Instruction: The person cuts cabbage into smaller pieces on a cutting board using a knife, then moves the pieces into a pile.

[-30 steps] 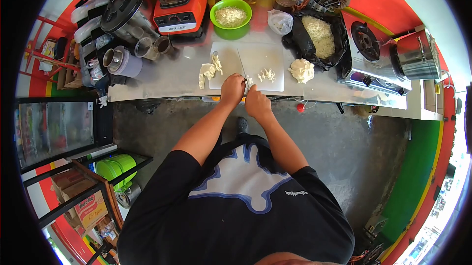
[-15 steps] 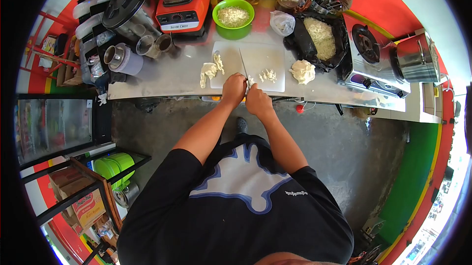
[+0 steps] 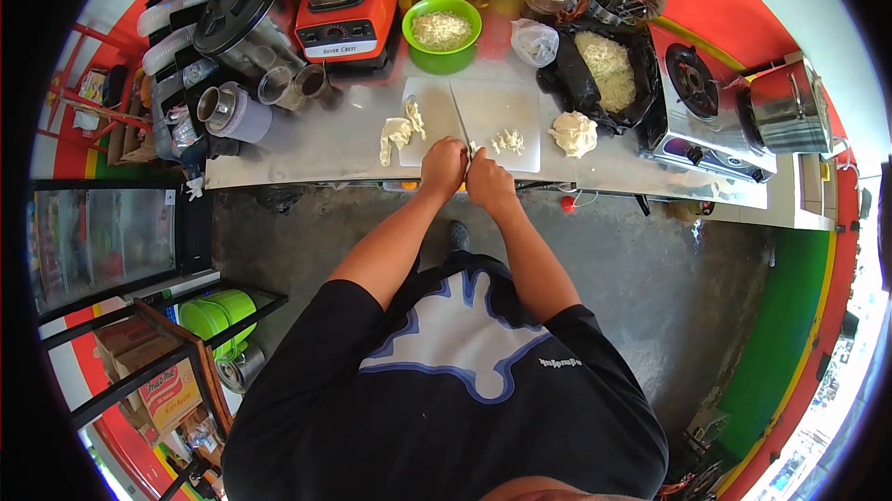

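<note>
My right hand (image 3: 491, 183) is closed around the handle end of a knife (image 3: 459, 111), whose long blade points away over the white cutting board (image 3: 520, 111). Close beside it, my left hand (image 3: 443, 167) has its fingers curled at the board's near edge, pressed on a piece of pale meat mostly hidden by the hands. A white bit (image 3: 473, 145) shows next to the blade. Chopped pale pieces (image 3: 508, 140) lie right of the knife. Larger torn strips (image 3: 397, 133) rest across the board's left edge, and a whole pale lump (image 3: 574, 134) sits on the counter to the right.
Behind the board stand a green bowl (image 3: 441, 59) of shredded pale food and a red blender (image 3: 336, 32). A black bag (image 3: 569, 83) with more shreds lies right, beside a gas stove (image 3: 711, 143) and metal pot (image 3: 790, 111). Cups and a jug (image 3: 243, 120) crowd the left.
The knife blade has tilted slightly, its tip now farther away and to the left. Both hands stay together at the board's near edge, with only small shifts.
</note>
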Available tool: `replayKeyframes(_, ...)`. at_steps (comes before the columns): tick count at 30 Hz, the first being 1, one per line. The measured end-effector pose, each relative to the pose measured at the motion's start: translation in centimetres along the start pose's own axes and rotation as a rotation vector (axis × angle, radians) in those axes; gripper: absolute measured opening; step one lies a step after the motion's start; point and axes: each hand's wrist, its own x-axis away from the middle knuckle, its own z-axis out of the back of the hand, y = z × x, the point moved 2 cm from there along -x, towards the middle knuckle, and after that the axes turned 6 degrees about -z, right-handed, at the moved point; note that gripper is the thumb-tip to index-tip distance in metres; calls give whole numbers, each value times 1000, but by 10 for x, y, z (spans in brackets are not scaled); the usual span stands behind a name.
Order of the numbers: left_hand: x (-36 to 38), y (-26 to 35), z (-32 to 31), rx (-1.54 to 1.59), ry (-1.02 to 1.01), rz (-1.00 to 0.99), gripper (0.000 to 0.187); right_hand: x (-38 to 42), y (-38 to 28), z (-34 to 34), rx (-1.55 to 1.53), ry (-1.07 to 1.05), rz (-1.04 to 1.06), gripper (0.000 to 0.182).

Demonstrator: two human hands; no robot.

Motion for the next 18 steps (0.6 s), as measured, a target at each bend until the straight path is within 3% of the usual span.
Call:
replayKeyframes(10, 9, -7, 7, 54, 22, 31, 12, 22, 24, 4, -110, 59, -3, 32)
replayKeyframes(13, 18, -18, 15, 81, 89, 11, 11, 21, 41, -7, -178, -22, 204, 34)
replayKeyframes(18, 28, -38, 35, 201, 181, 104, 8, 22, 64, -14, -190, -77, 257, 34)
